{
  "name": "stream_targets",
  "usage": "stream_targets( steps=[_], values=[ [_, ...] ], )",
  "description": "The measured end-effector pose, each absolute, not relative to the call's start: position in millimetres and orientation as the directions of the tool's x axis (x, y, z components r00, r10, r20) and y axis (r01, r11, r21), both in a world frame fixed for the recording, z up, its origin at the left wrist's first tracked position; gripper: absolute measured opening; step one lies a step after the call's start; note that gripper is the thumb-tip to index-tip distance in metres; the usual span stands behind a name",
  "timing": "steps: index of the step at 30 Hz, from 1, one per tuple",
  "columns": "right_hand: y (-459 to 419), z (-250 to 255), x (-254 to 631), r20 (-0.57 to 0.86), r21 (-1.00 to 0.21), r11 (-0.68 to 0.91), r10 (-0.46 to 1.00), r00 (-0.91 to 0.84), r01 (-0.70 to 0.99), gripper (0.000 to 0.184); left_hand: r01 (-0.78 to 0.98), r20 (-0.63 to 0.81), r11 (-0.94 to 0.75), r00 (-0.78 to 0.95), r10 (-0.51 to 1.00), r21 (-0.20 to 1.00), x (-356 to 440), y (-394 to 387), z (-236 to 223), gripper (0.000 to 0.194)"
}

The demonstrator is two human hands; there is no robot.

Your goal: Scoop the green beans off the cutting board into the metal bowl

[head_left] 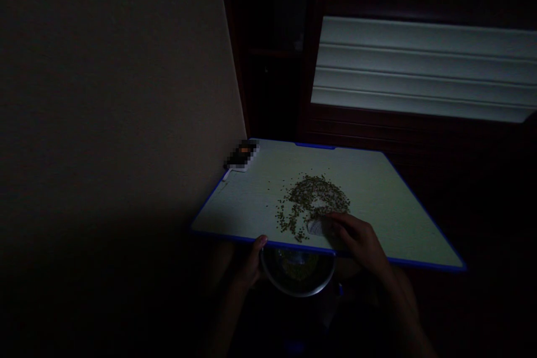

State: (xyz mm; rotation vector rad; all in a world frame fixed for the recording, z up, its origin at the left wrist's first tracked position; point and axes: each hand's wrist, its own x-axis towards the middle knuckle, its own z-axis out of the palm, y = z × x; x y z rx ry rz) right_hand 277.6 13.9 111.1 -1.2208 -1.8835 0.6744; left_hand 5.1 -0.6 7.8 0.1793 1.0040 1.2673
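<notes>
Small dark greenish beans (321, 190), like mung beans, lie spread on a pale tabletop (381, 196) with a blue rim. At the near side of this pile, my right hand (356, 238) pinches a small whitish card (316, 227) held against the surface. Below the table's front edge is a metal bowl (300, 294) with more greenish beans inside. My left hand (253, 263) is at the bowl's left side, its thumb up by the blue edge. Its other fingers are mostly hidden in the dark, but it appears to hold the bowl.
A phone-like device (243, 155), its screen blurred out, lies at the table's far left corner with a white cable (227, 174). A plain wall (126, 95) borders the left. Beyond the table stands dark wooden furniture with a pale slatted panel (423, 70). The room is very dim.
</notes>
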Motion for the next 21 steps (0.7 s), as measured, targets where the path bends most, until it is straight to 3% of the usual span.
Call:
stream_targets(
  steps=[9,21],
  values=[
    [9.6,119.7,278.4,0.279,-0.785,0.402,0.909,-0.311,0.472,0.03,-0.709,-0.537,0.36,-0.031,0.843,0.606,6.0,-3.1,10.6,0.066],
    [11.1,116.0,279.1,0.29,-0.769,0.43,0.894,-0.342,0.473,0.028,-0.702,-0.548,0.359,-0.053,0.835,0.615,5.8,-2.8,16.1,0.06]
  ],
)
